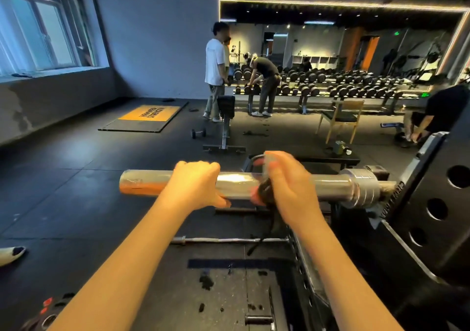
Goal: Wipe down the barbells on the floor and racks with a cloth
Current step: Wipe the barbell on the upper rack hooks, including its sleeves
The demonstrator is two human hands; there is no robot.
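My left hand [195, 184] curled its fingers over the barbell [236, 181]; just right of them, my right hand [288, 185] gripped the cloth [264, 192] (dark, blurred) against it.

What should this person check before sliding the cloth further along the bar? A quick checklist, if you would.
1. Steadying: left hand grips the barbell sleeve: ok.
2. Wiping: right hand holds the dark cloth on the sleeve: ok.
3. Seating on the rack: cannot tell, contact hidden.
4. Sleeve's free end clear of obstacles: ok.
5. Barbell on the floor lies below, out of the way: ok.
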